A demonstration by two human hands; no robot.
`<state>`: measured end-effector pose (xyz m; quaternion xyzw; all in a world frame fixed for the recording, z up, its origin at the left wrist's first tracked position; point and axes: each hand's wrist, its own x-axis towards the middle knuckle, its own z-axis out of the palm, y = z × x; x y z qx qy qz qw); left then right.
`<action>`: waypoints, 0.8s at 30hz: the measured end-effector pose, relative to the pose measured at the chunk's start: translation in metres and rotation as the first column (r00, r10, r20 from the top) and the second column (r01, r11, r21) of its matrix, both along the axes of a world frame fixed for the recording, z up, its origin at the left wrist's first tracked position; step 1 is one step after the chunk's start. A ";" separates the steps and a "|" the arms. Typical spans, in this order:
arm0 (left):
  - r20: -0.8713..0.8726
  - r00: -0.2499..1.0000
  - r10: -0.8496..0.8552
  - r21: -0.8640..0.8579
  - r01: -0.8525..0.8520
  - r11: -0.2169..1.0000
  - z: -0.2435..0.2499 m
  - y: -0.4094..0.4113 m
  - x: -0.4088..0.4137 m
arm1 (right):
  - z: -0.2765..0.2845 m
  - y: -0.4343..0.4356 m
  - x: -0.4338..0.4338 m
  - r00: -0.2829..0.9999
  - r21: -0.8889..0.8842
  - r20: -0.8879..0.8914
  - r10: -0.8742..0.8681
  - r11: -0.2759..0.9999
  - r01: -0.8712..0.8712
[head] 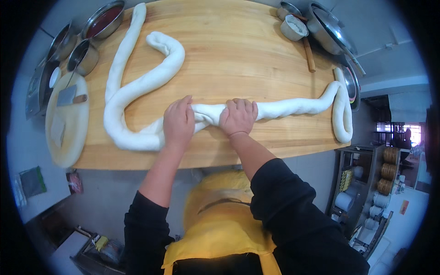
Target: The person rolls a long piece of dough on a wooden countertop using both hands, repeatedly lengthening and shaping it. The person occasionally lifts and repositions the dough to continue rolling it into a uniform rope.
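A long, thick rope of white dough (147,82) winds across a wooden worktable (220,65). It makes a bend with two long arms at the left and runs out to a narrower folded loop at the right edge. My left hand (179,121) is wrapped over the dough near the front of the table. To its right, my right hand (239,116) grips the rope from above with its fingers over the far side. Between the hands the dough is creased and looks twisted, and a thinner strand shows beneath. My palms hide the dough under them.
At the left a round board (70,134) bears a dough scraper (67,95), near several metal bowls, one with dark red contents (105,22). At the back right are a bowl of white powder (294,27), a rolling pin (309,55) and a large metal basin (326,31). Shelving (366,182) stands right.
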<state>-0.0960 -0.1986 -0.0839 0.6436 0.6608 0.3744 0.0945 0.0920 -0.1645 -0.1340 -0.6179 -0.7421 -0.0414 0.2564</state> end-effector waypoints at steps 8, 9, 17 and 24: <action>0.013 0.991 0.134 -0.299 -0.124 0.946 -0.034 0.062 -0.009 | 0.002 0.054 -0.001 0.987 -0.016 -0.056 0.152 0.988 -0.153; 0.016 0.991 0.135 -0.314 -0.123 0.941 -0.033 0.065 -0.012 | 0.006 0.059 -0.003 0.982 -0.029 -0.075 0.173 0.984 -0.175; -0.302 0.947 0.112 -0.139 -0.160 0.977 -0.040 0.086 -0.023 | 0.013 0.102 -0.026 0.961 -0.181 -0.117 0.250 0.946 -0.268; -0.182 0.982 0.043 -0.352 -0.106 0.930 0.000 -0.011 0.031 | 0.014 0.055 0.036 0.724 -0.013 -0.219 0.654 0.740 -0.672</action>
